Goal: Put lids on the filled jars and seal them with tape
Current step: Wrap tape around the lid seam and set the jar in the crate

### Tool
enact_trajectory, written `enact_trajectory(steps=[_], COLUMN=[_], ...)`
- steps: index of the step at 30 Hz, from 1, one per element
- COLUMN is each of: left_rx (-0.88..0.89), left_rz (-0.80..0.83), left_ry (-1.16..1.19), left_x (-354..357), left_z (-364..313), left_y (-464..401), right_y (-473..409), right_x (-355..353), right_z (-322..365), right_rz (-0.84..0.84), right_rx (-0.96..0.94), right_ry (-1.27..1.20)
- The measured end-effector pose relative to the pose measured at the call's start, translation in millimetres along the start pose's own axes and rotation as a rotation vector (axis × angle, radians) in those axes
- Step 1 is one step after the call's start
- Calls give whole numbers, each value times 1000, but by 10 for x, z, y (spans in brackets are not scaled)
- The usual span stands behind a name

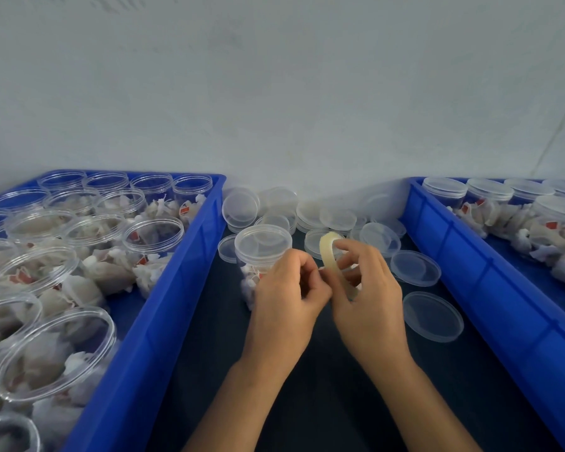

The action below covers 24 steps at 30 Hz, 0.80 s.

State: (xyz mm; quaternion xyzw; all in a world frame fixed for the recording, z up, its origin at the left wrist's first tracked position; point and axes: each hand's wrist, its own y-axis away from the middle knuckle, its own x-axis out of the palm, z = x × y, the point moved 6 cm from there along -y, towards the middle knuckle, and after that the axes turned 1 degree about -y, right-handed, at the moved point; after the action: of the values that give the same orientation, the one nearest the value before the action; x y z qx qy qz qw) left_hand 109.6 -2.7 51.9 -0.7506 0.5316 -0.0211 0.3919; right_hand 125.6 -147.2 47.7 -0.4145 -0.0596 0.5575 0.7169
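- From the head camera we see our right hand (366, 298) gripping a pale yellowish roll of clear tape (331, 256), fingers curled through it.
- Our left hand (287, 291) pinches the tape's loose end.
- A lidded clear plastic jar (261, 252) stands at ten o'clock of our hands, on the dark table (307, 386), touching the left hand.

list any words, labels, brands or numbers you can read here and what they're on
No readable text anywhere.
Small red tags on the pouches in the jars of the left crate: too small and blurred to read.
Red tags in the lidded jars of the right crate: likewise.
Tape roll in the right hand, and the lidded jar by the left hand: no print visible.
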Motion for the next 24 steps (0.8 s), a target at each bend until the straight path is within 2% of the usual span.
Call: enact_trajectory(steps=[7, 10, 13, 16, 24], left_rx=[-42, -29, -1, 51, 124], left_rz=[6, -26, 28, 68, 55], left_ry=[-24, 11, 31, -35, -146], left_x=[-11, -54, -30, 8, -31], left_z=[79, 65, 49, 25, -16], left_y=[-13, -26, -23, -23, -44], right_y=[1, -12, -20, -19, -24], right_x=[116, 105, 96, 83, 87], right_z=[-6, -35, -49, -47, -38], right_rz=[227, 233, 232, 225, 233], right_rx=[55, 91, 121, 127, 116], right_ry=[-81, -77, -100, -92, -41])
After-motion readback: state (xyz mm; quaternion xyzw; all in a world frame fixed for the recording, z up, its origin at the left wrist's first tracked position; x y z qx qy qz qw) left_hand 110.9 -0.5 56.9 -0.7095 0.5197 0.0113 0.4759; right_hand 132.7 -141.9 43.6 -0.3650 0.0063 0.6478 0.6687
